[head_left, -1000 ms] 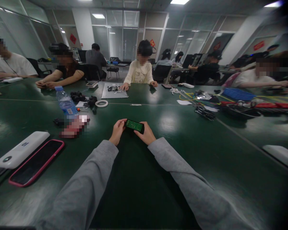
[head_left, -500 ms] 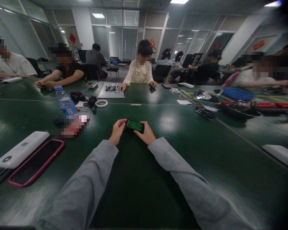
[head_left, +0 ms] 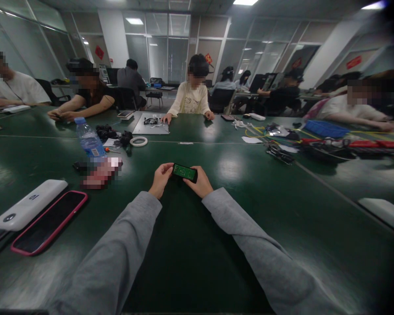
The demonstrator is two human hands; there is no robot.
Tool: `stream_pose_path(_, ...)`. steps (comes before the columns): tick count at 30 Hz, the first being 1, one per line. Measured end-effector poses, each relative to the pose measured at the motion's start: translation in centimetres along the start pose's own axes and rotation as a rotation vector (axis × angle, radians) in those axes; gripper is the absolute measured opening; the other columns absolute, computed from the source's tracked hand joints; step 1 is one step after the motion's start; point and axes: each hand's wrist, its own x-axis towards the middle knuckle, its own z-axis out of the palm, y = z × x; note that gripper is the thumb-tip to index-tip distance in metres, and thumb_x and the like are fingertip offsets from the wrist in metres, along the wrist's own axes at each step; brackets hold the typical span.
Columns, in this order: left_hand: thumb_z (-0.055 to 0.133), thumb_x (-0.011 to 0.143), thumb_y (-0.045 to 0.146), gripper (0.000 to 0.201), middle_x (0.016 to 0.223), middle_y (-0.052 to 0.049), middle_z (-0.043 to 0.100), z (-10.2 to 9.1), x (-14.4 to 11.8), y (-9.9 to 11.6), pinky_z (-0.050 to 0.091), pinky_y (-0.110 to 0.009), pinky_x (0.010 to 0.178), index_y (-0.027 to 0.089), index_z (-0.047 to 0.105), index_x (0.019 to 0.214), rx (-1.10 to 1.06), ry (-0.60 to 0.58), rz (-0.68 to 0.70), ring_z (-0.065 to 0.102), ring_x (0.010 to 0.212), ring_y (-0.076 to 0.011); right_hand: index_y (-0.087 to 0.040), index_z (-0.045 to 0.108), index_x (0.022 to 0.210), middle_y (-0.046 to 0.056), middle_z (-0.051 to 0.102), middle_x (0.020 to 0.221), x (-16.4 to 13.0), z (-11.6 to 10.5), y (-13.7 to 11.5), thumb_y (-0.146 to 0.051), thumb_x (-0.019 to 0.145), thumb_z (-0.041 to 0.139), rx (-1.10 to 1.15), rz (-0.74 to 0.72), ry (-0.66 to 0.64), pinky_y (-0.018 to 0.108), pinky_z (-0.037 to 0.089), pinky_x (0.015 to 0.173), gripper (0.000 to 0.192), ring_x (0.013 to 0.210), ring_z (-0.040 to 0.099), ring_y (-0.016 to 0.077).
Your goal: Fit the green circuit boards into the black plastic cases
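Your left hand [head_left: 160, 179] and right hand [head_left: 201, 183] sit close together, each curled around one end of a small green circuit board [head_left: 184, 172]. Your left fingers wrap its left edge, your right thumb and fingers pinch its right edge, and the board lies flat and slightly tilted between them, just above the glossy dark green table [head_left: 190, 245]. The board is a thin rectangle with a dark rim and pale markings on its green face; finer detail is too small to tell. Both grey, soft-knit sleeves run back toward you.

Well to the left of your left hand lie a phone in a pink case [head_left: 49, 222], screen dark and shiny, and just beside it a white rounded power bank [head_left: 28, 204]. Beyond your left hand stand a clear plastic water bottle [head_left: 89, 141] with a blue cap and a white ring [head_left: 138, 141]. Straight ahead, across the table, a person in a cream top [head_left: 192, 99] rests hands by a flat grey metal plate [head_left: 151, 126]. Beyond your right hand lie tangled cables [head_left: 279, 153] and a blue tray [head_left: 325, 128].
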Motion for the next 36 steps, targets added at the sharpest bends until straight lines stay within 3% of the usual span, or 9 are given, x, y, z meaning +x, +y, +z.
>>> stream_pose_path(14, 0.062, 0.077, 0.024, 0.026, 0.103, -0.007, 0.063, 0.2, -0.1, 0.1, 0.046, -0.032, 0.087, 0.015, 0.063, 0.101, 0.012, -0.027, -0.012, 0.058, 0.094, -0.0149, -0.02, 0.048, 0.105, 0.008, 0.051, 0.105, 0.1, -0.2, 0.7, -0.027, 0.064, 0.071, -0.065, 0.103, 0.053, 0.042, 0.046, 0.086, 0.048, 0.099, 0.051, 0.0236)
stream_pose_path(25, 0.062, 0.075, 0.017, 0.025, 0.103, -0.008, 0.064, 0.1, -0.3, 0.5, 0.045, -0.037, 0.092, 0.015, 0.063, 0.1, 0.089, -0.07, 0.031, 0.06, 0.095, -0.0164, -0.019, 0.043, 0.117, 0.01, 0.046, 0.114, 0.1, -0.1, 1.0, -0.027, 0.064, 0.071, -0.05, 0.181, 0.087, 0.044, 0.047, 0.088, 0.061, 0.106, 0.051, 0.0255)
stream_pose_path(36, 0.059, 0.079, 0.018, 0.023, 0.099, -0.009, 0.063, -0.2, 0.0, 0.2, 0.052, -0.033, 0.076, 0.014, 0.061, 0.102, 0.18, -0.086, 0.029, 0.061, 0.084, -0.0151, -0.019, 0.035, 0.129, 0.011, 0.053, 0.115, 0.0, -0.1, 0.9, -0.031, 0.063, 0.072, 0.034, 0.206, 0.068, 0.044, 0.046, 0.089, 0.076, 0.103, 0.056, 0.0259)
